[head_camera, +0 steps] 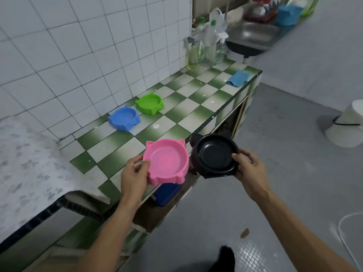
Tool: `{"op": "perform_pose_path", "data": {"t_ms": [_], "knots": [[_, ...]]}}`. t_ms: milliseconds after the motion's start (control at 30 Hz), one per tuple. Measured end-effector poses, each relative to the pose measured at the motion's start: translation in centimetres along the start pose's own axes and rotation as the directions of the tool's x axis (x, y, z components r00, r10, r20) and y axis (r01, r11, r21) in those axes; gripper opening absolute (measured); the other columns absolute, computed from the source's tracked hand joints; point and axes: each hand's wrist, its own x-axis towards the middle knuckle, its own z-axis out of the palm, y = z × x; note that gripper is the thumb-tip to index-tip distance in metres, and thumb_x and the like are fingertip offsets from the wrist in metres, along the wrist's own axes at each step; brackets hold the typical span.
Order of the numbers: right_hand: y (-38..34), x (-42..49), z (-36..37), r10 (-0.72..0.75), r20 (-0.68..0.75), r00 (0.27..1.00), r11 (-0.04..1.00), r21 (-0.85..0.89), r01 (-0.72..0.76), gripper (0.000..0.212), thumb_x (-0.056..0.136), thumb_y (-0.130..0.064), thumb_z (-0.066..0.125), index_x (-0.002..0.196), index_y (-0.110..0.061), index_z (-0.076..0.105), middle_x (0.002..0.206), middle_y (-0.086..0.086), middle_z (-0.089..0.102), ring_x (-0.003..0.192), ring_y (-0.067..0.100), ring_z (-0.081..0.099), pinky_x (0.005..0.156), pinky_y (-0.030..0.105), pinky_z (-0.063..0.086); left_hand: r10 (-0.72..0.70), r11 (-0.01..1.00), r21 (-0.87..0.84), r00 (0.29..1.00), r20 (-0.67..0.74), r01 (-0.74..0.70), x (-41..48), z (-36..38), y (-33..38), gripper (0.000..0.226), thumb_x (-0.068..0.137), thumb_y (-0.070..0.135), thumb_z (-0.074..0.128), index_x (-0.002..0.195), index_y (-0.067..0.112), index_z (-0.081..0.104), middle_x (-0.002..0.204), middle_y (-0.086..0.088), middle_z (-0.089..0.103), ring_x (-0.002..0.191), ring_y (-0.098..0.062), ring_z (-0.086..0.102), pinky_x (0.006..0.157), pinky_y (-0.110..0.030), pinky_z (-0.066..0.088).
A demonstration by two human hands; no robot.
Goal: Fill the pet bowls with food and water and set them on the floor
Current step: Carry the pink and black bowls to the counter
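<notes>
pet bowls, four of them, all the cat-eared plastic kind. far left a pale patterned cover (23,163) is draped over the lower end of the worktop. next along, the blue bowl (124,118) sits on the green-and-white checkered counter (196,107) close to the tiled wall, with the green bowl (149,105) just beside it and a bit further back. they look nearly touching but i can't say for sure. closer in, the person's left hand (134,173) grips the near-left rim of the pink bowl (167,160), thumb on top and fingers curled under. that bowl is at the front edge of the counter, tipped a little toward the person, and i can't tell if it's resting there or lifted. a dark blue container (167,193) pokes out from under the counter edge right below it. just beside the pink one, out past the edge and over the grey floor (275,203), the black bowl (215,156) is up in the air. the right hand (249,165) pinches its right rim, thumb on the inner lip, fingers underneath. at the far end of the counter a bunch of clear bottles (204,50) stand by the wall, a folded blue cloth (238,77) lies near the corner, and there's a steel sink (253,34) beyond that. way off right a white bucket (347,124) sits on the floor
</notes>
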Motion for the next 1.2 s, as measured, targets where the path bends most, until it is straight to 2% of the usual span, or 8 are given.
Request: {"op": "perform_pose_path", "data": {"t_ms": [233, 367, 467, 567, 700, 833, 1033, 1200], "knots": [[-1.6, 13.0, 4.0, 0.037, 0.167, 0.985, 0.994, -0.111, -0.019, 0.029, 0.092, -0.016, 0.066, 0.121, -0.018, 0.062, 0.112, 0.017, 0.069, 0.100, 0.035, 0.069, 0.082, 0.049, 0.060, -0.051, 0.992, -0.118, 0.990, -0.134, 0.035, 7.3, 4.7, 0.5, 0.016, 0.094, 0.019, 0.062, 0.106, 0.030, 0.060, 0.106, 0.003, 0.066, 0.095, -0.023, 0.068, 0.073, -0.049, 0.062], [-3.0, 19.1, 6.5, 0.090, 0.276, 0.957, 0.981, -0.192, -0.037, 0.026, 0.091, -0.011, 0.065, 0.117, -0.015, 0.062, 0.103, 0.019, 0.069, 0.088, 0.031, 0.071, 0.075, 0.048, 0.059, -0.093, 0.989, -0.139, 0.952, -0.292, 0.054, 9.9, 6.6, 0.1, 0.017, 0.094, 0.023, 0.064, 0.106, 0.034, 0.059, 0.105, -0.003, 0.068, 0.091, -0.027, 0.070, 0.070, -0.052, 0.061], [-3.7, 23.0, 8.7, 0.129, 0.341, 0.931, 0.967, -0.251, -0.042, 0.029, 0.091, -0.008, 0.065, 0.120, -0.011, 0.061, 0.101, 0.018, 0.070, 0.091, 0.034, 0.071, 0.080, 0.051, 0.059, -0.140, 0.983, -0.166, 0.913, -0.383, 0.081, 11.5, 7.5, -0.4, 0.019, 0.093, 0.026, 0.064, 0.108, 0.035, 0.060, 0.103, -0.006, 0.069, 0.086, -0.028, 0.071, 0.069, -0.053, 0.061], [-3.4, 25.8, 11.1, 0.185, 0.398, 0.899, 0.954, -0.291, -0.067, 0.030, 0.091, -0.009, 0.065, 0.120, -0.011, 0.060, 0.096, 0.014, 0.071, 0.090, 0.030, 0.071, 0.075, 0.043, 0.058, -0.184, 0.975, -0.199, 0.873, -0.451, 0.103, 12.6, 7.5, -1.5, 0.024, 0.092, 0.029, 0.065, 0.116, 0.030, 0.061, 0.106, -0.005, 0.069, 0.088, -0.026, 0.071, 0.072, -0.054, 0.060], [-2.4, 29.0, 14.6, 0.259, 0.440, 0.860, 0.935, -0.337, -0.109, 0.027, 0.090, -0.009, 0.065, 0.117, -0.011, 0.060, 0.100, 0.018, 0.071, 0.086, 0.028, 0.068, 0.075, 0.043, 0.054, -0.238, 0.961, -0.248, 0.827, -0.510, 0.123, 14.8, 7.3, -2.6, 0.031, 0.093, 0.028, 0.064, 0.123, 0.023, 0.059, 0.111, -0.005, 0.068, 0.095, -0.024, 0.070, 0.080, -0.051, 0.060], [-1.3, 31.3, 18.2, 0.289, 0.448, 0.846, 0.929, -0.343, -0.136, 0.027, 0.089, -0.007, 0.063, 0.116, -0.011, 0.061, 0.093, 0.013, 0.068, 0.083, 0.024, 0.065, 0.063, 0.032, 0.054, -0.261, 0.956, -0.259, 0.790, -0.555, 0.134, 18.0, 6.5, -3.3, 0.027, 0.094, 0.025, 0.064, 0.120, 0.021, 0.058, 0.111, -0.006, 0.067, 0.094, -0.024, 0.070, 0.077, -0.050, 0.061], [-0.3, 34.4, 21.1, 0.313, 0.426, 0.849, 0.911, -0.388, -0.142, 0.026, 0.090, -0.006, 0.062, 0.115, -0.013, 0.059, 0.090, 0.015, 0.068, 0.080, 0.024, 0.066, 0.068, 0.037, 0.057, -0.294, 0.953, -0.238, 0.773, -0.563, 0.189, 21.8, 6.8, -3.9, 0.023, 0.095, 0.021, 0.062, 0.117, 0.017, 0.059, 0.107, -0.007, 0.067, 0.092, -0.027, 0.070, 0.077, -0.052, 0.060], [0.7, 35.9, 22.9, 0.347, 0.421, 0.838, 0.894, -0.420, -0.159, 0.023, 0.091, -0.006, 0.061, 0.113, -0.013, 0.058, 0.089, 0.015, 0.067, 0.075, 0.022, 0.063, 0.050, 0.025, 0.051, -0.306, 0.952, -0.200, 0.745, -0.593, 0.232, 23.9, 6.7, -4.8, 0.017, 0.095, 0.023, 0.061, 0.112, 0.024, 0.061, 0.107, -0.006, 0.068, 0.091, -0.027, 0.069, 0.075, -0.050, 0.061]]}}
